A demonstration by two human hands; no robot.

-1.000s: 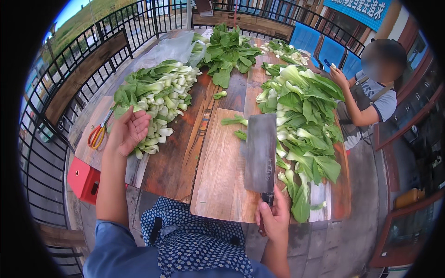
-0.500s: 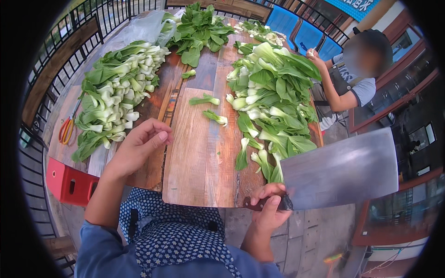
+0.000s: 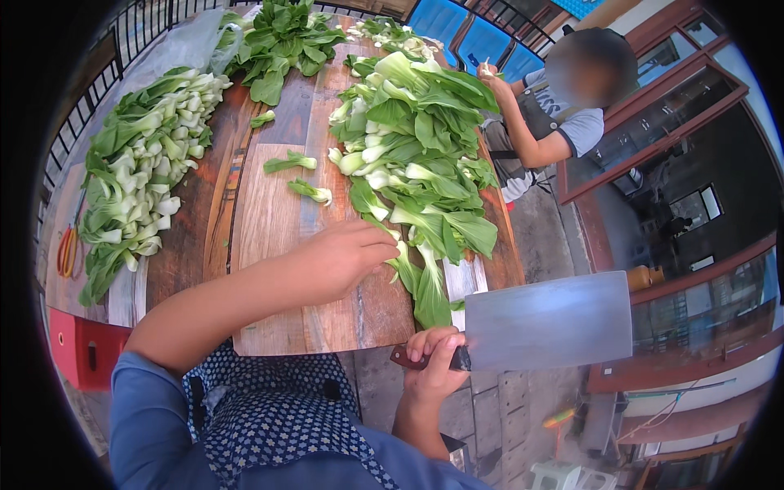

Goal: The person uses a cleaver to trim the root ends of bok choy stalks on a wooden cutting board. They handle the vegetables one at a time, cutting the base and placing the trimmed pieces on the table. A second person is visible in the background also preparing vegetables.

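Note:
In my right hand (image 3: 434, 359) is the dark handle of a broad cleaver (image 3: 549, 320), my fingers closed round it. Its blade points right, beyond the front edge of the table. My left hand (image 3: 347, 260) reaches across the cutting board (image 3: 269, 224), fingers together and bent onto bok choy stems at the near end of the right-hand pile (image 3: 433, 122). My thumb is hidden beneath. One bok choy (image 3: 433, 298) hangs toward the table edge, between that hand and the blade. Two small bok choy pieces, including a nearer one (image 3: 310, 192), lie on the board.
Along the table's left side runs another bok choy pile (image 3: 155, 163), with orange-handled scissors (image 3: 68, 249) beside it. Leafy greens (image 3: 282, 41) and a plastic bag (image 3: 175, 49) are at the far end. A co-worker (image 3: 555, 122) sits at the right. A red stool (image 3: 77, 347) stands front left.
My left hand has moved right, over the board, to the near end of the right-hand pile. The cleaver stays in my right hand. The whole view has shifted rightward.

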